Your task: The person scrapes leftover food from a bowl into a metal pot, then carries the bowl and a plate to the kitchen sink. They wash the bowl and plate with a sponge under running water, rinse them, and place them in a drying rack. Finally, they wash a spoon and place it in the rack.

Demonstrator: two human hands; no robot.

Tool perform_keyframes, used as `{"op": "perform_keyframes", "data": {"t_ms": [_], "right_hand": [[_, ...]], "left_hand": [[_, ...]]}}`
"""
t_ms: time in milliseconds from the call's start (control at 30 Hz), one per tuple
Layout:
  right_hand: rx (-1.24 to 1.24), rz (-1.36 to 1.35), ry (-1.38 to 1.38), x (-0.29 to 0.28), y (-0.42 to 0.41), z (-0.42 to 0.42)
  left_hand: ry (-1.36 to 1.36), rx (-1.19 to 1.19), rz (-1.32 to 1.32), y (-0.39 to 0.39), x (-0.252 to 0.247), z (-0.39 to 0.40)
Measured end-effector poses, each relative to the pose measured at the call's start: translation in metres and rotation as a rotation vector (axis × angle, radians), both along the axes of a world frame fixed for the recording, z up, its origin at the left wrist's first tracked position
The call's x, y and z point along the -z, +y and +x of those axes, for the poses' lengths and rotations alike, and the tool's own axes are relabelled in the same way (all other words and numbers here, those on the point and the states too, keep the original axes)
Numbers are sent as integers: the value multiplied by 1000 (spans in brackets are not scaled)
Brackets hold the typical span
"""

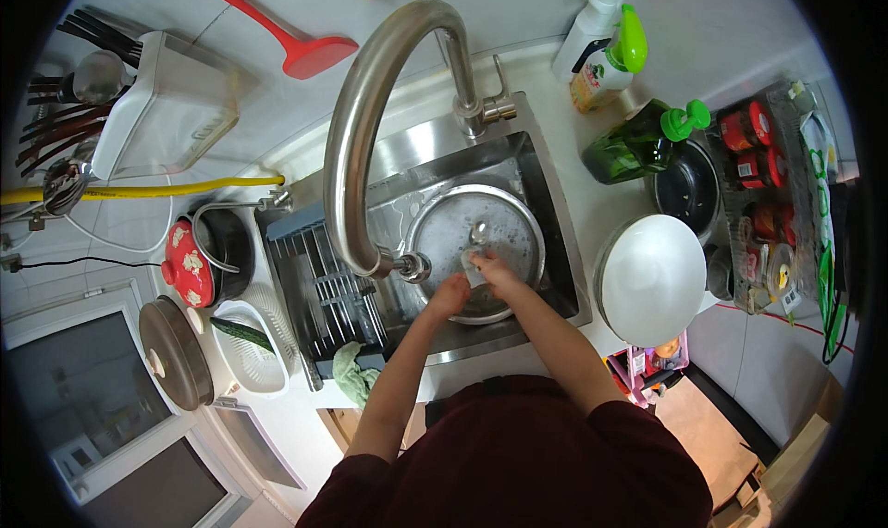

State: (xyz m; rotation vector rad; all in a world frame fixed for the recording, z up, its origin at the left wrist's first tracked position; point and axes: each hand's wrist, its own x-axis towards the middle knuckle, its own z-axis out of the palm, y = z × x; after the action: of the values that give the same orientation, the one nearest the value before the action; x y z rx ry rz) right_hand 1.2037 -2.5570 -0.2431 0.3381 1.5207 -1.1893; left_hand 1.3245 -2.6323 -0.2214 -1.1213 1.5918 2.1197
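A round metal basin (pixel 444 230) with soapy water stands in the stainless steel sink (pixel 548 216). Over it, my right hand (pixel 496 273) grips a small pale, translucent item (pixel 474 268), perhaps a cloth or sponge. My left hand (pixel 451 296) is at the basin's near left side, close to that item, with its fingers curled; whether it also holds the item is unclear. Just beyond the right hand, a shiny rounded metal piece (pixel 479 232) shows in the basin. The faucet spout (pixel 350 139) arches to the left of the basin.
Left of the basin lies a drying rack (pixel 340 285) with a green cloth (pixel 355 374) at its near edge. Further left are a white basket (pixel 232 361) holding a cucumber (pixel 243 334) and a lidded pot (pixel 236 250). White bowls (pixel 652 278) and a green bottle (pixel 628 150) stand right.
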Motion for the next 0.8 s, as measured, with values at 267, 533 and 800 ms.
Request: {"op": "perform_keyframes", "data": {"t_ms": [267, 533, 800], "right_hand": [[-180, -90, -63, -6, 2, -7], [-542, 6, 633, -37, 1, -23], [-1421, 216, 1089, 1, 24, -9]], "left_hand": [[-35, -58, 118, -5, -15, -11], [-175, 305, -593, -14, -7, 9], [-216, 187, -557, -17, -24, 44]]}}
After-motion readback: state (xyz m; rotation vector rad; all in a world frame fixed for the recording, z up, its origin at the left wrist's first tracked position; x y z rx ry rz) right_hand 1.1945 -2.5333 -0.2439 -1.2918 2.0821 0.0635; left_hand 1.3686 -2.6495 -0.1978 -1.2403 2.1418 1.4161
